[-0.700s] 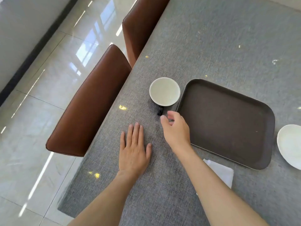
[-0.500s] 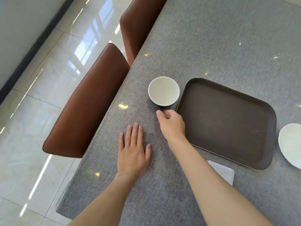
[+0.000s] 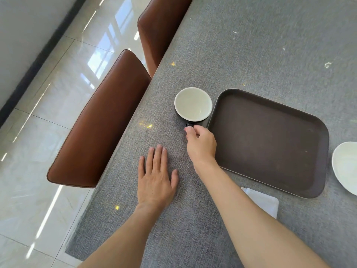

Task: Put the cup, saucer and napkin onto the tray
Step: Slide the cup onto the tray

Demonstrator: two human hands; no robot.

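A cup [image 3: 193,104], dark outside and cream inside, stands on the grey table just left of the brown tray [image 3: 270,140]. My right hand [image 3: 201,144] is closed around the cup's dark handle at its near side. My left hand [image 3: 156,176] lies flat on the table, fingers apart, holding nothing. A white saucer [image 3: 345,167] sits right of the tray, cut off by the frame edge. A white folded napkin [image 3: 264,202] lies below the tray, partly hidden by my right forearm. The tray holds nothing.
Two brown leather chairs [image 3: 100,120] stand along the table's left edge [image 3: 123,136], with a glossy tiled floor beyond. The grey table [image 3: 270,45] stretches far up and to the right.
My right hand moved forward from just short of the cup and closed on its handle. The cup has not left the table. My left hand stayed flat.
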